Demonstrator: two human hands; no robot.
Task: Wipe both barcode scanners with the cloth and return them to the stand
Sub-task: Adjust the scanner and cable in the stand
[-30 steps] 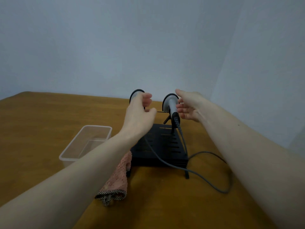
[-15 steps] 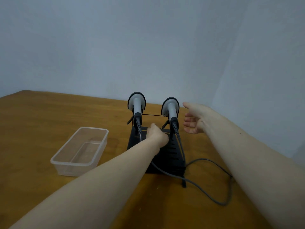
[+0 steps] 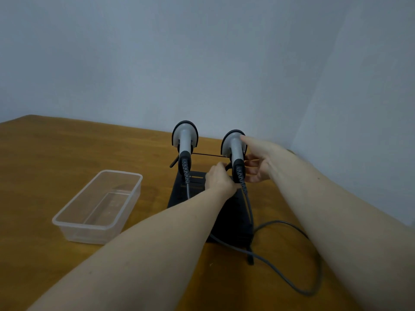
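Two grey barcode scanners with black rims sit upright on a black stand (image 3: 179, 195) at the back of the wooden table. Nothing touches the left scanner (image 3: 184, 140). My right hand (image 3: 262, 158) wraps the right scanner (image 3: 233, 145), thumb on its head and fingers curled beside its handle. My left hand (image 3: 219, 179) lies knuckles-up on the stand, right against the lower end of that handle. Its fingers are hidden, so what it grips is unclear. The cloth is out of sight.
A clear plastic container (image 3: 98, 205) stands left of the stand. A grey cable (image 3: 280, 272) loops from the scanners across the table to the front right. Walls close in behind and on the right.
My right hand moved in from beside the right scanner and closed round it. My left hand shifted slightly right along the stand toward that scanner's handle. One second ago the cloth showed under my left arm.
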